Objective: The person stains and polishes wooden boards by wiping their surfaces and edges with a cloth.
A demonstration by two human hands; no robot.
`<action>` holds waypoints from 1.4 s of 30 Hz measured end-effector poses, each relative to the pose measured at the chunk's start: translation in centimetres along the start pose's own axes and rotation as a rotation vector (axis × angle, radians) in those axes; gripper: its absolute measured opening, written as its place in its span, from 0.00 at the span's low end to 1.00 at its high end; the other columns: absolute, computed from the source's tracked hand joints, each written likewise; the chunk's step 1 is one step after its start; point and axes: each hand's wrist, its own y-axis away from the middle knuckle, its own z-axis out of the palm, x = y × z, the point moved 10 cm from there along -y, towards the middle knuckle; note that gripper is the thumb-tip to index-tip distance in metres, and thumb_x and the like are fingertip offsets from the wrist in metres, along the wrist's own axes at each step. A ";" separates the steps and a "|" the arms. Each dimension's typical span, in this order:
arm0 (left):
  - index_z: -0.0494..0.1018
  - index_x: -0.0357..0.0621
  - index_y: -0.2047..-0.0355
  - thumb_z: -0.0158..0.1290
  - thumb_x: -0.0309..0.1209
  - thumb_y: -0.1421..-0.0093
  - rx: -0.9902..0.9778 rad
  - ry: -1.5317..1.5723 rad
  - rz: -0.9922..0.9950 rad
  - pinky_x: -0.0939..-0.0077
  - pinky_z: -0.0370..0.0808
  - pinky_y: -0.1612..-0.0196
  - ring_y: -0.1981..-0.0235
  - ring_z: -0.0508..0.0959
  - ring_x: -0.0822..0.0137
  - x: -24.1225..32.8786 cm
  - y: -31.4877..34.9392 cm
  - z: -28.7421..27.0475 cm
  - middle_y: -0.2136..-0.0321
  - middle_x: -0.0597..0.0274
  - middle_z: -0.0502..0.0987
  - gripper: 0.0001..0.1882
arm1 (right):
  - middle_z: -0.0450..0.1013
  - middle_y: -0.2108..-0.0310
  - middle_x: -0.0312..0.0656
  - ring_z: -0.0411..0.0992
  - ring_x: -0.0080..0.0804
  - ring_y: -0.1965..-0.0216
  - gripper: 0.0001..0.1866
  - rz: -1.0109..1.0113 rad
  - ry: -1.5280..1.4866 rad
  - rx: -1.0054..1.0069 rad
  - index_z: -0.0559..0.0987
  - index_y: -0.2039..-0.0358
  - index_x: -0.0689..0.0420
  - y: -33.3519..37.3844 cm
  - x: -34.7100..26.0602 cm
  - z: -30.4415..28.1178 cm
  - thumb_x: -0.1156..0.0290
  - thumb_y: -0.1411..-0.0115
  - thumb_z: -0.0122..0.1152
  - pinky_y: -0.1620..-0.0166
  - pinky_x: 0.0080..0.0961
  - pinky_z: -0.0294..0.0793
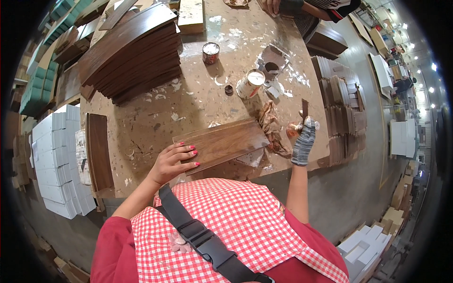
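A brown wood-grain board (231, 140) lies at a slight slant near the table's front edge. My bare left hand (173, 162) rests on its left end, fingers spread over the top face. To the right of the board, my right hand (304, 142), in a grey striped knit glove with bare fingertips, is closed around a dark flat-bladed putty knife (305, 108), its blade pointing up and away. Whitish paste shows at those fingers. Crumpled brown wrapping (270, 126) sits against the board's right end.
A tall stack of brown boards (137, 54) stands back left. Beyond my board are an open white-topped can (251, 84), a smaller can (211, 53) and a tiny dark pot (229, 89). A co-worker's hand (271, 6) is at the far edge. More stacked boards (342, 104) stand right of the table.
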 end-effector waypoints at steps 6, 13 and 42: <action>0.79 0.59 0.62 0.59 0.26 0.53 -0.126 -0.075 -0.203 0.62 0.67 0.43 0.45 0.70 0.60 -3.3 3.9 2.3 0.49 0.64 0.73 0.16 | 0.71 0.63 0.38 0.72 0.22 0.65 0.16 0.174 -0.088 -0.214 0.72 0.48 0.59 2.2 1.6 2.2 0.68 0.34 0.48 0.63 0.26 0.78; 0.79 0.51 0.63 0.56 0.18 0.56 0.007 -0.054 -0.390 0.61 0.67 0.42 0.42 0.66 0.54 -5.5 7.3 1.5 0.46 0.58 0.70 0.19 | 0.72 0.53 0.40 0.68 0.27 0.51 0.14 0.030 0.033 -0.426 0.72 0.50 0.60 4.9 0.4 5.6 0.72 0.35 0.49 0.46 0.25 0.66; 0.79 0.51 0.62 0.50 0.16 0.53 -0.027 -0.012 -0.415 0.61 0.66 0.41 0.41 0.66 0.53 -5.8 7.2 1.6 0.46 0.59 0.70 0.20 | 0.70 0.75 0.38 0.71 0.26 0.75 0.09 0.583 -0.370 -0.329 0.74 0.58 0.60 6.4 7.5 5.7 0.73 0.37 0.51 0.72 0.25 0.75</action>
